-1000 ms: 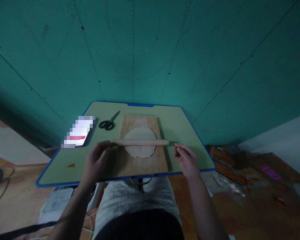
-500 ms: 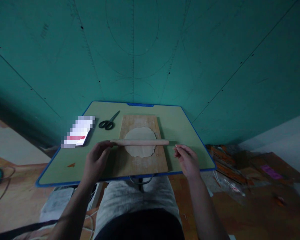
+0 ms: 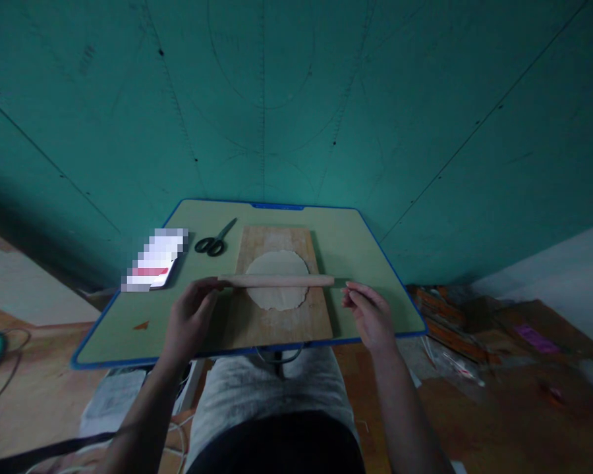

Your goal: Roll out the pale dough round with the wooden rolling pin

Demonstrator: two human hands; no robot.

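Note:
A flat round sheet of dough (image 3: 277,299) with a ragged edge lies on a floured wooden board (image 3: 321,319). Across its middle rests a pale rolling pin (image 3: 281,281), roughly level from left to right. My left hand (image 3: 192,313) is closed at the pin's left end, its fingertips around the tip. Just beyond the right end, my right hand (image 3: 370,313) is off the pin, with its thumb and fingers curled close together; whether something small is between them cannot be made out.
The green table (image 3: 370,263) has a blue rim. Black scissors (image 3: 215,243) lie left of the board, with a lit phone (image 3: 161,260) farther left. A small orange-brown triangle (image 3: 141,325) is near the front left. Behind the table rises a green wall (image 3: 286,99).
My right hand's fingers have shifted very slightly. The rolling pin, the dough and my left hand look the same.

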